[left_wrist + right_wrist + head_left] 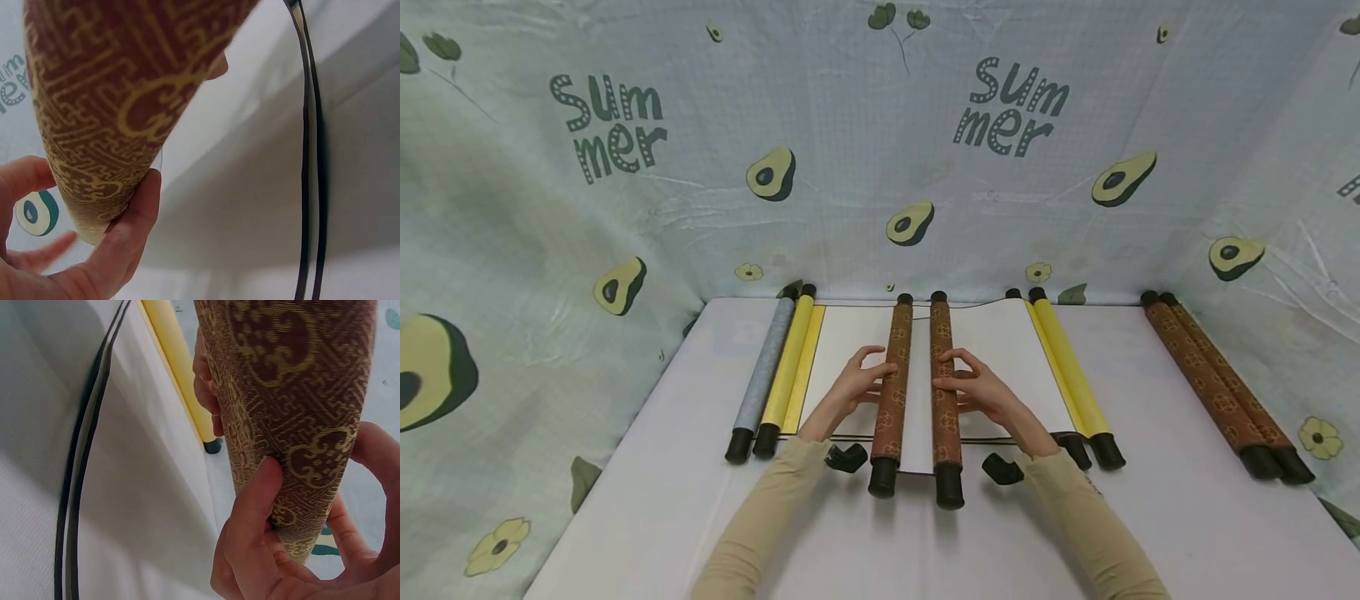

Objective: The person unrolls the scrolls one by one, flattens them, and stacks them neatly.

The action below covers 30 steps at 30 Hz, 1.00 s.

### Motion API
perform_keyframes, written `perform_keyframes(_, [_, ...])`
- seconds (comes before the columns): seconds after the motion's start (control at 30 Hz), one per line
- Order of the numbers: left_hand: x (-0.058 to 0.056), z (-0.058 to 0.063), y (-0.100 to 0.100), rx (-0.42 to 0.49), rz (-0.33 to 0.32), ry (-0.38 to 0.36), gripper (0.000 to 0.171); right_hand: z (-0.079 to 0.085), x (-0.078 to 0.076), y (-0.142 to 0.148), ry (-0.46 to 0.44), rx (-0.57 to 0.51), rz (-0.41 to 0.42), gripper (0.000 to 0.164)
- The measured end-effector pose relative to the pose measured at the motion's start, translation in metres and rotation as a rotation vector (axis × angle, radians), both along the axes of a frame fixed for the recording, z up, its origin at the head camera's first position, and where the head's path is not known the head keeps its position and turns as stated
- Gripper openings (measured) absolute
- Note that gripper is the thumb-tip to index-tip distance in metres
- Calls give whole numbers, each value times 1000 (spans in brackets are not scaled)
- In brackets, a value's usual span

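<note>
A brown hanging scroll with a gold pattern is rolled from both ends, with a strip of white paper point(917, 392) showing between the rolls. My left hand point(852, 382) grips the left brown roll point(891, 417), thumb and fingers around its sides. On the right brown roll point(946, 417), my right hand point(983, 387) has a similar hold. Both rolls end in black knobs. Beneath them lies an opened scroll with white paper point(1007, 333) and yellow rolls point(790, 358) at its sides. In the right wrist view, fingers wrap the patterned roll point(294, 412), which hides part of them.
A grey roll point(765, 362) lies beside the yellow one on the left. Two brown patterned rolls point(1206, 379) lie side by side at the right edge of the white table point(647, 500). A cloth printed with avocados point(850, 100) rises behind and at both sides.
</note>
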<state>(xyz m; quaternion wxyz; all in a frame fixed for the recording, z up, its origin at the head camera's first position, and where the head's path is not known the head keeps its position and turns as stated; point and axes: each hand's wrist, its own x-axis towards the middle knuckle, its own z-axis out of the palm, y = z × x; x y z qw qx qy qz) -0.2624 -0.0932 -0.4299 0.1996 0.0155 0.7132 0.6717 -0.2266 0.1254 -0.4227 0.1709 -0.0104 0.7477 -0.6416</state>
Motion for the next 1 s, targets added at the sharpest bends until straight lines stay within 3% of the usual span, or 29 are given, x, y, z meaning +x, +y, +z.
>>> perform_keyframes(0.2, [-1, -2, -4, 42, -51, 44, 45, 2, -1, 4, -21, -16, -14, 67])
perform_keyframes(0.33, [-1, -3, -4, 34, -38, 45, 45, 3, -2, 7, -74, -55, -30, 79])
perform_keyframes(0.53, [-2, -1, -2, -11, 15, -8, 49, 2, -4, 10, -120, -28, -25, 73])
perform_keyframes(0.67, [-3, -1, -2, 7, 21, -21, 46, 2, -6, 13, -123, -43, -23, 71])
perform_keyframes(0.87, [-2, -1, -5, 56, -32, 28, 37, 3, -5, 16, -126, -63, -36, 69])
perform_keyframes(1.0, [-1, -1, -6, 53, -60, 40, 34, 4, -3, 17, -99, -132, -36, 71])
